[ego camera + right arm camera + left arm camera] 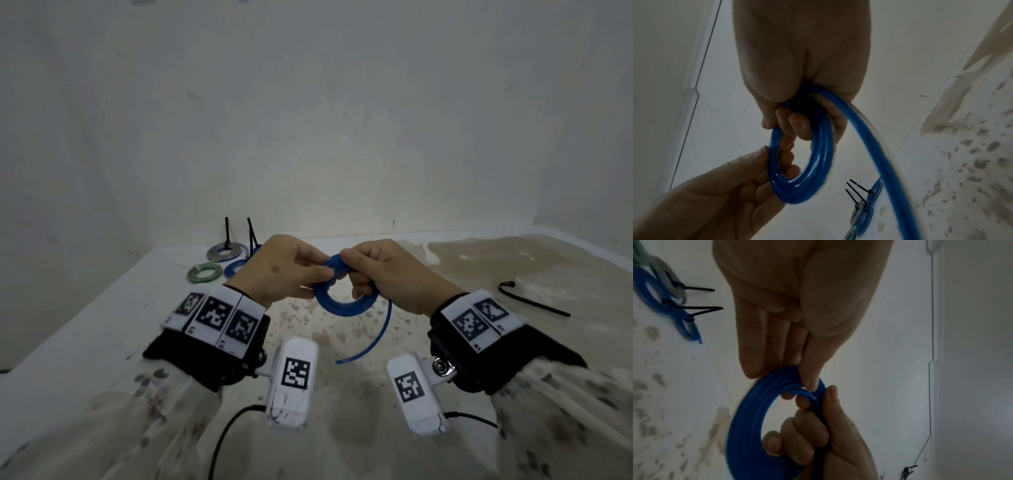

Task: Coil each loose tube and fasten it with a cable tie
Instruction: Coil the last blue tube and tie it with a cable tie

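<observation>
Head view: left hand (277,270) and right hand (390,274) both pinch the blue tube (342,301) coil above the table (102,308), its loose tail hanging.

A glossy, smooth blue plastic tube (346,301), slightly see-through with bright highlights along its loops, is wound in a ring. The table (102,308) beneath is matt white, stained and speckled with dull brown blotches. A thin black cable tie (532,301) of smooth plastic lies on it. Farther back, finished coils (224,251) look like shiny plastic tubing in grey, green and blue. The wall (308,120) is matt, off-white and faintly marked. The sleeves (154,411) are soft printed cloth; the wristbands (212,363) are matt black fabric.
</observation>
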